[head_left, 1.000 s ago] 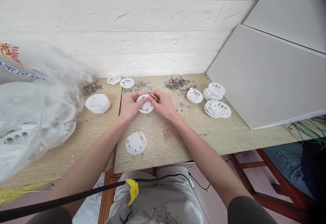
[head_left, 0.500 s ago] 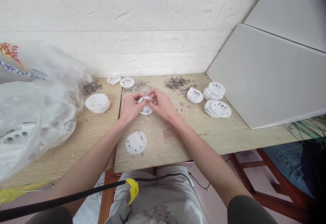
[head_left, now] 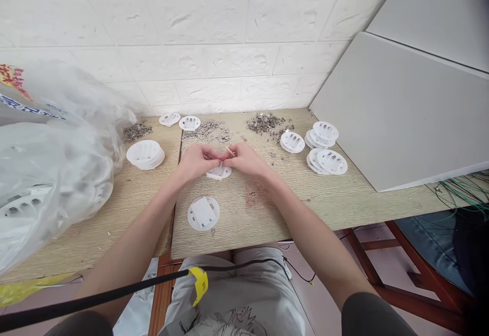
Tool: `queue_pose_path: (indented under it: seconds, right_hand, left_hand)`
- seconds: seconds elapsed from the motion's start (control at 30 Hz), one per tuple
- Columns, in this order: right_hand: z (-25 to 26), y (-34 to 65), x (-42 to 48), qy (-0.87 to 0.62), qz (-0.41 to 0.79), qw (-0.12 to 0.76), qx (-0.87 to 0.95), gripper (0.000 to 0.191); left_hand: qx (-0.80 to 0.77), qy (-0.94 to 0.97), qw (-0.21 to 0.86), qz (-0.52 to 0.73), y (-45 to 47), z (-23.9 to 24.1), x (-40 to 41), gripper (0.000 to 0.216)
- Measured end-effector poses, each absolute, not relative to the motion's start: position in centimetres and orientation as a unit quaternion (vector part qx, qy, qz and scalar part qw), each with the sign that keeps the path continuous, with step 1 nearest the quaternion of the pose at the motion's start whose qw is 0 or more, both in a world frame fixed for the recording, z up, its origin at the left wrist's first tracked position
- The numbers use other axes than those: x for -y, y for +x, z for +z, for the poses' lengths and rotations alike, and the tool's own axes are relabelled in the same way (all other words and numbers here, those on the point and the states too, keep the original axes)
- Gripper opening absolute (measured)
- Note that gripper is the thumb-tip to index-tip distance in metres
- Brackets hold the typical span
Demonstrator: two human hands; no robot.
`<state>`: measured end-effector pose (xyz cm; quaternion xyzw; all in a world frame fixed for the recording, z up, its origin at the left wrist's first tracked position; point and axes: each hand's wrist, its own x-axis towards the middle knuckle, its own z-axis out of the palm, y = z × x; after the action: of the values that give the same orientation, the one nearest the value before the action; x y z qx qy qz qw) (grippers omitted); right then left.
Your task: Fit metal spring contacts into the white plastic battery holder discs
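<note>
Over the middle of the table, my left hand (head_left: 200, 161) is closed on the edge of a white round plastic battery holder plate (head_left: 219, 173), mostly hidden behind my fingers. My right hand (head_left: 244, 158) meets it there, fingers pinched with the thumb tips nearly touching. A thin pale stick (head_left: 230, 151) pokes up from my right fingers; its lower end is hidden. Closer to me lies another white round plate (head_left: 204, 213) with a square raised back. Behind my hands, small metal contact pieces (head_left: 208, 132) are scattered, and a darker heap of metal clips (head_left: 265, 122) sits to their right.
White plates are stacked at the left (head_left: 145, 154) and the right (head_left: 331, 162), with more by the wall (head_left: 190, 123). A large clear plastic bag (head_left: 57, 173) of plates fills the left side. A grey panel (head_left: 412, 106) leans at the right. A black cable (head_left: 114, 295) crosses in front.
Both hands have come slightly lower and nearer to me, and the plate between them is now tilted flatter. My right fingers have curled in closer to my left thumb.
</note>
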<state>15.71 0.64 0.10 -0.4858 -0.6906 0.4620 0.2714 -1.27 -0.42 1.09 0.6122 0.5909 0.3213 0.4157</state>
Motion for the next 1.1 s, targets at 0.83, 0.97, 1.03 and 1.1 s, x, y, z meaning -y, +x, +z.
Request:
queue_pose_path:
  seconds: [0.83, 0.97, 1.03, 1.1]
  right_hand:
    - [-0.2, 15.4, -0.4, -0.498, 0.492, 0.247, 0.671, 0.003]
    - [0.0, 15.3, -0.3, -0.497, 0.478, 0.240, 0.683, 0.007]
    - [0.0, 15.3, -0.3, -0.496, 0.472, 0.239, 0.688, 0.009]
    - [0.0, 15.2, -0.3, -0.494, 0.474, 0.241, 0.688, 0.010]
  left_hand:
    - [-0.552, 0.642, 0.437, 0.302, -1.7, -0.2, 0.2, 0.004]
    - [-0.549, 0.677, 0.408, 0.272, -1.8, -0.1, 0.2, 0.007]
    - [-0.542, 0.697, 0.396, 0.252, -1.8, 0.0, 0.2, 0.009]
    - [-0.534, 0.711, 0.394, 0.231, -1.9, 0.1, 0.3, 0.011]
